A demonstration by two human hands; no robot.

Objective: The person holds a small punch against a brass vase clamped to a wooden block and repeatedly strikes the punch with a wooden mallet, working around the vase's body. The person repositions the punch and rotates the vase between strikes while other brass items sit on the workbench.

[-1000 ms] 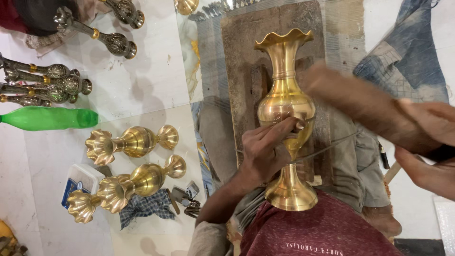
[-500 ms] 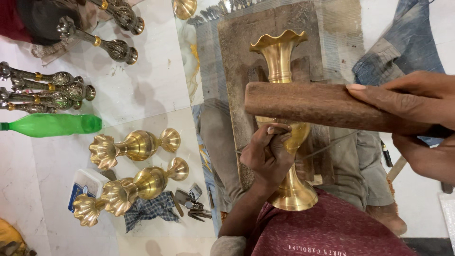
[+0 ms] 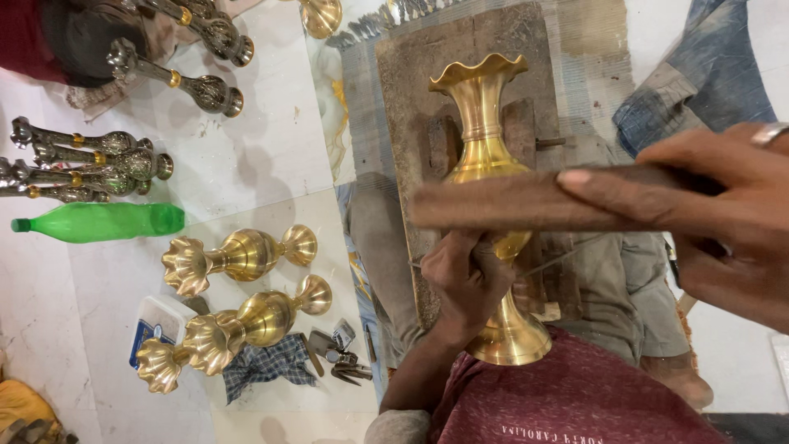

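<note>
The left hand point(image 3: 467, 279) is curling into a loose fist low in front of the chest, knuckles turned up, its forearm angling back towards the body. The right hand point(image 3: 723, 222) is reaching in from the side, fingers point(image 3: 625, 187) stretched flat and gripping.

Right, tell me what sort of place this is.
Probably a floor-level metalcraft workshop. The left hand steadies a golden fluted brass vase on a worn wooden block, the right hand grips a brown wooden mallet, and similar vases lie on the white floor.
</note>
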